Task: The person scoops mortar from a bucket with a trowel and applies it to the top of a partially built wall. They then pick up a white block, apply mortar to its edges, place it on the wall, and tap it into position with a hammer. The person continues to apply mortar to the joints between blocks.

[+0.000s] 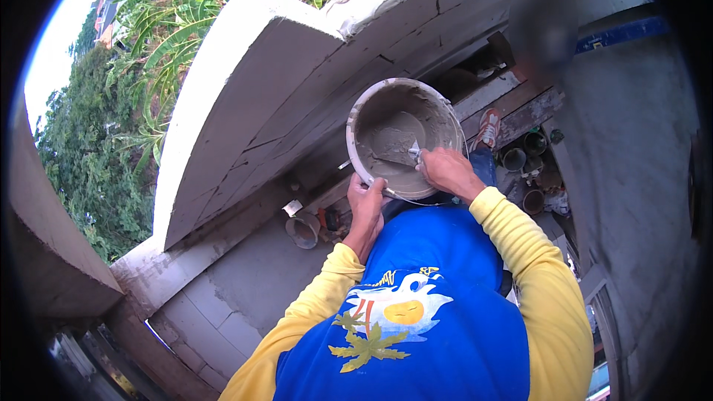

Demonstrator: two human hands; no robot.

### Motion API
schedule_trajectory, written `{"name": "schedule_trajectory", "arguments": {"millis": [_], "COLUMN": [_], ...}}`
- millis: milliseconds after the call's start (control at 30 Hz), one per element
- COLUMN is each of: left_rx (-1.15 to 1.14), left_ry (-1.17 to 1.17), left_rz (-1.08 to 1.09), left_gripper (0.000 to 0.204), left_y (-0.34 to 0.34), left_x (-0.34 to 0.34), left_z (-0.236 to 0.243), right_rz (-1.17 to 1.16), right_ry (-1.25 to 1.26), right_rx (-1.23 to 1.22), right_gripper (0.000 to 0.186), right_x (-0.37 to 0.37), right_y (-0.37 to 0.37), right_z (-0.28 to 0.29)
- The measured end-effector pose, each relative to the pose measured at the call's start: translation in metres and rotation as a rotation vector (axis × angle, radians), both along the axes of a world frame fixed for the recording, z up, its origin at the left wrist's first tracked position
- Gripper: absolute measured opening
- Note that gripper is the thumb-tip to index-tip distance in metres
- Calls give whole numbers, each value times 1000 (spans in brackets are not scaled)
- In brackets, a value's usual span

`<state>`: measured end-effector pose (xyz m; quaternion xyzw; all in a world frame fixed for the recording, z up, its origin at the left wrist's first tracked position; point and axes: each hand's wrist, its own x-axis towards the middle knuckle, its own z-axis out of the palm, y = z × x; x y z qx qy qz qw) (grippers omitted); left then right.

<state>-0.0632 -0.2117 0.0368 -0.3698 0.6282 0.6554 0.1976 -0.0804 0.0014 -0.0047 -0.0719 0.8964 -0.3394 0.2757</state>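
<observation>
A round bucket point(353, 122) is tilted toward me in front of my body, its inner wall smeared with grey mortar point(405, 132). My left hand point(365, 212) is closed on the near left part of the rim, thumb on top. Inside the near right side, my right hand point(449, 171) is wrapped round the handle of a trowel point(414, 151). Its blade lies against the mortar and is partly hard to make out. A thin wire bail point(416, 202) hangs along the bucket's near edge.
A grey block wall point(297, 89) with a white top edge rises at left, greenery beyond. Below it lies a small round container point(302, 230). At right are several dirty pots point(513, 159), a red and white shoe point(488, 128), a blue level-like bar point(622, 34) and a plastered wall point(631, 148).
</observation>
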Motion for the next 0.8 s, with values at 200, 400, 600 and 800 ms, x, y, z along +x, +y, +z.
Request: {"name": "schedule_trajectory", "arguments": {"millis": [200, 400, 600, 800], "left_rx": [5, -34, 70, 43], "left_ry": [-12, -66, -118, -150], "left_rz": [2, -17, 132, 118], "left_gripper": [40, 37, 43, 49], "left_y": [3, -7, -19, -27], "left_x": [-3, -10, -9, -2], "left_z": [-3, -15, -20, -26], "right_rz": [22, -62, -482, -802], "right_ry": [-44, -239, -251, 688], "right_rx": [-116, -352, -485, -99], "right_gripper": [35, 45, 45, 41], "right_x": [0, -17, -30, -89], "right_y": [-9, 35, 126, 242], "right_z": [-5, -10, 47, 73]}}
